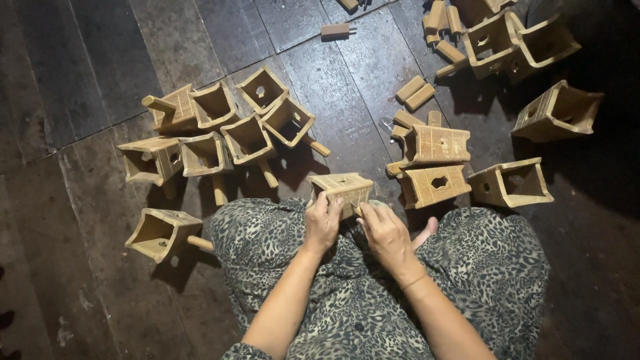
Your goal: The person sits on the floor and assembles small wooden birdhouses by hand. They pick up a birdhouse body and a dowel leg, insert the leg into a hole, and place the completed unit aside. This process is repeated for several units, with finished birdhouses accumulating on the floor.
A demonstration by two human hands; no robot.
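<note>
- Two hands are working on one wooden box [342, 189], which is resting on the person's lap at the centre of the view.
- The left hand [323, 222] is grasping the near side of the box, fingers curled over its edge.
- The right hand [385, 231] is touching the box's right corner with closed fingertips; I cannot tell whether it is pinching a small piece there.
- For doing this well, I judge the left hand is needing a firm, steady grip while the right is working gently.
- A group of pegged boxes [227, 133] is lying at ten o'clock, and loose wooden pegs [415, 90] at one o'clock on the dark plank floor [87, 73].
</note>
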